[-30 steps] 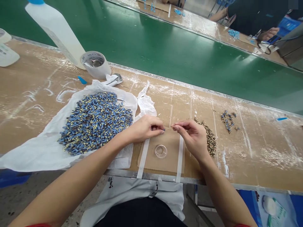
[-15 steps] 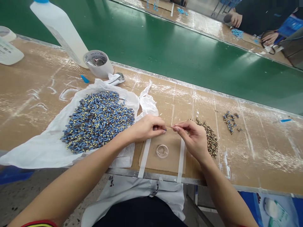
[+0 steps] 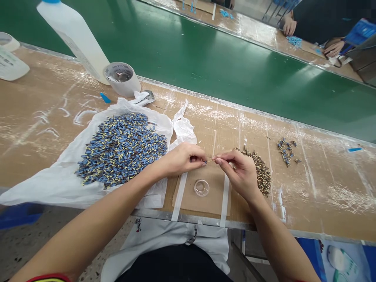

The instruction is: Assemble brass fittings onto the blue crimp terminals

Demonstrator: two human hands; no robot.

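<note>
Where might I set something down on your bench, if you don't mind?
Bare bench shows right of the brassy pile, this side of the small cluster, and left of the white sheet. It's crowded around the left hand and right hand, between the blue pile and brassy pile.

Brown shiny-patched bench top (image 3: 296, 211): crumpled white sheet (image 3: 44, 190), taped brown cardboard mat (image 3: 202, 205), heap of tiny gold-and-dark pieces (image 3: 263, 174), round whitish tape roll (image 3: 130, 85).

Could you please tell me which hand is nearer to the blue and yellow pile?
Left. The left hand is just to the right of the blue and yellow pile; the right hand is farther to that side, by the brown pile.
</note>
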